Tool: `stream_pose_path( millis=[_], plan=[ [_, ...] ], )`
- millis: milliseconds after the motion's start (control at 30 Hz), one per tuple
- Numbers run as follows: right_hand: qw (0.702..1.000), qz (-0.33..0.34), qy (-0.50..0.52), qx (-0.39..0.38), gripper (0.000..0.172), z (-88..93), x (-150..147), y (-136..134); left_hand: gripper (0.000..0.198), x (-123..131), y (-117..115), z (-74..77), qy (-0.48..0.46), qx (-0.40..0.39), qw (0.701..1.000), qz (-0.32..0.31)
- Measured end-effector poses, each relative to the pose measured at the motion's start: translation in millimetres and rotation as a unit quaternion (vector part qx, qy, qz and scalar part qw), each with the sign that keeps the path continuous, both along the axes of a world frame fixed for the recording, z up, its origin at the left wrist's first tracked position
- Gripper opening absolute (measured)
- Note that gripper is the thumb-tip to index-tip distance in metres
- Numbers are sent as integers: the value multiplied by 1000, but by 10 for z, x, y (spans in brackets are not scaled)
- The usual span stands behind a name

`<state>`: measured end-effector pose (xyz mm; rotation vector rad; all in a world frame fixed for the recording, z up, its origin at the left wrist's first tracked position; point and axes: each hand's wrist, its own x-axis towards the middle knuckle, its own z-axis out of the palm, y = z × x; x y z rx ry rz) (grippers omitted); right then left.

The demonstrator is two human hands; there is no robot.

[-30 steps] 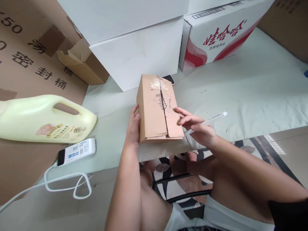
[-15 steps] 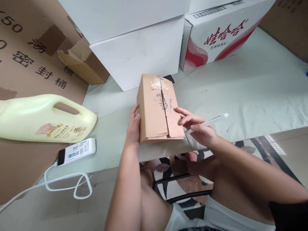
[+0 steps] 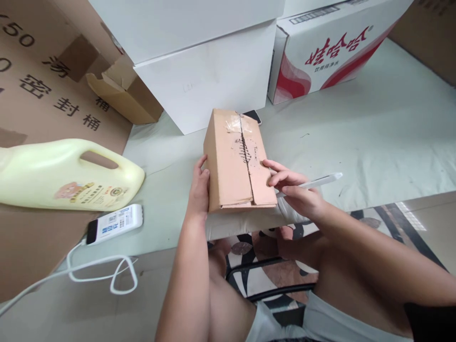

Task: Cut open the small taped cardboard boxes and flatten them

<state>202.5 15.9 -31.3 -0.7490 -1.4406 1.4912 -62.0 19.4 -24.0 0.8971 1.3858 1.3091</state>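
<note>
A small brown cardboard box [image 3: 230,166] rests on the cloth-covered table near its front edge, with a dark split seam down its top and clear tape at the far end. My left hand [image 3: 199,190] presses against the box's left side, thumb and fingers along the wall. My right hand [image 3: 294,187] holds a slim white utility knife [image 3: 326,180] between thumb and fingers, its rear end pointing right. The knife's front end lies beside the box's near right corner, and its blade cannot be made out. Two fingertips of that hand touch the right top flap.
Large white boxes [image 3: 206,80] and a red-and-white carton [image 3: 320,61] stand behind. At left are a pale yellow jug [image 3: 42,173] on its side, a white power strip [image 3: 116,224] with a cable, and an open carton [image 3: 131,95]. A phone [image 3: 253,116] lies behind the box.
The box and both hands appear slightly further right in view, along with the surroundings. The knife tilts a little flatter; the grip on the box is unchanged.
</note>
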Motion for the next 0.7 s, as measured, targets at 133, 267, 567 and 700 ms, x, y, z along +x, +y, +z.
stream_pose_path(
  millis=[133, 267, 567, 700],
  plan=[
    [1000, 9, 1, -2, 16, -43, 16, -3, 53, -13, -2, -20, 9, -1, 1000, 2],
    [1000, 15, 5, -3, 16, -77, 25, -9, 55, -17, 2, -17, 12, -2, 1000, 0],
    [999, 18, 11, 30, 16, -79, 41, -15, 54, -1, -12, 4, 10, -6, 1000, 2],
    [999, 17, 5, 37, 15, -100, 49, -10, 55, -3, -11, -4, 11, -8, 1000, 9]
  ],
)
